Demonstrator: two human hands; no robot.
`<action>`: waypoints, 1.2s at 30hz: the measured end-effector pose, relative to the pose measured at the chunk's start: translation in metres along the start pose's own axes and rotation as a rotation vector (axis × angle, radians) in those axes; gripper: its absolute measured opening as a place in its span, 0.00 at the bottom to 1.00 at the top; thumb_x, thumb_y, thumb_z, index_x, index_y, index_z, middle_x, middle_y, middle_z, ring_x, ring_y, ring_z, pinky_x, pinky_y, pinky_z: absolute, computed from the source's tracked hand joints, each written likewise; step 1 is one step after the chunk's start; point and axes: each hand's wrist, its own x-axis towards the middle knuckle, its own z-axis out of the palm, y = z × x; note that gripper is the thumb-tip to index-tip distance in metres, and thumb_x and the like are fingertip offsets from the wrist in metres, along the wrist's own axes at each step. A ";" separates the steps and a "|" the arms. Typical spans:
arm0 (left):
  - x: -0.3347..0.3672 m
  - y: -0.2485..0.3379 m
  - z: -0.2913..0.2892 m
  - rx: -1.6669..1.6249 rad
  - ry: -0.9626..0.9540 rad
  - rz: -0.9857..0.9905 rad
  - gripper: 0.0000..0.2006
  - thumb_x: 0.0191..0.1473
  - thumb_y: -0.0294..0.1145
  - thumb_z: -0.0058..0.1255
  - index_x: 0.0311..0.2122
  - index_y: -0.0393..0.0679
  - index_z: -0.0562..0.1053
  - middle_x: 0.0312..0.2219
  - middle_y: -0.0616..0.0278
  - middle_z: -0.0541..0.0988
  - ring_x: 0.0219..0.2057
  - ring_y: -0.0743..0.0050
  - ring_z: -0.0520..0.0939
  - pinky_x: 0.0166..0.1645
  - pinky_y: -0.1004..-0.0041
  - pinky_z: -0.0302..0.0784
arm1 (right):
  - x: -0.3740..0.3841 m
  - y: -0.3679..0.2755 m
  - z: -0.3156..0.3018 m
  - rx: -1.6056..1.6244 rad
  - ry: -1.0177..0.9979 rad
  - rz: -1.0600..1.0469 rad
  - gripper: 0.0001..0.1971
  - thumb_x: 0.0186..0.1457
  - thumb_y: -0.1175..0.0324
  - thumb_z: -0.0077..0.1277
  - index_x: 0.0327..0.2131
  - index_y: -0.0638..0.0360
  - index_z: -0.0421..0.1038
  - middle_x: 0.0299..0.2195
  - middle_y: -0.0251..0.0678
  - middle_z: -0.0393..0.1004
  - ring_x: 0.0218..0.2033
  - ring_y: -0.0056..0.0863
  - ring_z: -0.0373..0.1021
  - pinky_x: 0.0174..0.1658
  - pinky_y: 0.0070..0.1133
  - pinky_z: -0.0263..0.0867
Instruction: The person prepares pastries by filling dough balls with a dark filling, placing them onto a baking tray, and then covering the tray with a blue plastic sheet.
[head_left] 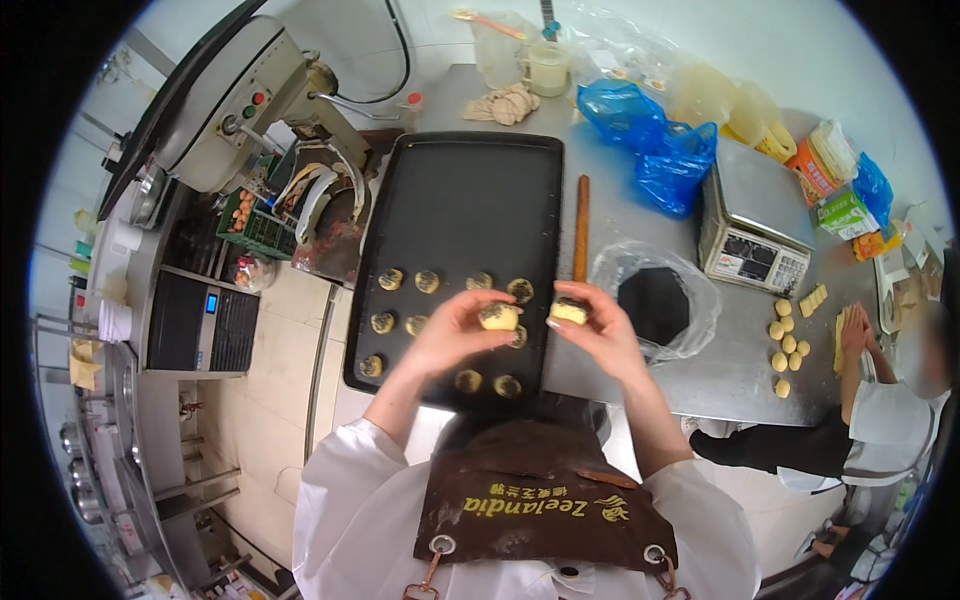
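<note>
Pinching a black-speckled dough ball (498, 317), my left hand (450, 337) hangs over the black tray (470, 205) while my right hand (614, 338) pinches a second ball (569, 313).

Metal table (738, 345), black baking tray (470, 210), wooden rolling pin (582, 230), blue plastic bags (675, 165), scale (758, 195), yellow dough balls (779, 361)

Inside a bakery kitchen, a large mixer (222, 118) is standing at ten o'clock, a black baking tray (475, 200) is stretching toward twelve under rows of dark-topped dough pieces (427, 282), and a rolling pin (582, 230) is lying near two. A scale (758, 215) is sitting between two and three, while a co-worker (895, 432) is working at a steel worktable (730, 365) toward four.
</note>
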 end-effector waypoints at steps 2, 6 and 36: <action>-0.007 0.003 -0.050 -0.037 -0.006 -0.008 0.25 0.53 0.18 0.61 0.56 0.39 0.70 0.48 0.61 0.80 0.46 0.76 0.81 0.52 0.75 0.77 | 0.031 0.020 0.036 -0.044 0.018 0.137 0.23 0.57 0.77 0.61 0.56 0.60 0.69 0.46 0.31 0.74 0.45 0.18 0.71 0.48 0.18 0.70; -0.015 0.001 -0.135 0.032 0.120 -0.004 0.24 0.55 0.18 0.60 0.57 0.39 0.68 0.48 0.61 0.78 0.47 0.75 0.80 0.52 0.75 0.77 | 0.087 0.061 0.092 0.203 0.035 0.268 0.20 0.60 0.73 0.58 0.54 0.64 0.69 0.43 0.35 0.76 0.41 0.22 0.73 0.43 0.21 0.71; 0.079 -0.058 -0.283 1.241 0.308 0.168 0.28 0.42 0.36 0.70 0.50 0.48 0.74 0.45 0.58 0.73 0.49 0.51 0.76 0.51 0.59 0.77 | 0.236 0.165 0.143 -1.191 -0.039 -0.038 0.25 0.51 0.66 0.64 0.53 0.52 0.71 0.48 0.38 0.67 0.51 0.41 0.69 0.51 0.34 0.71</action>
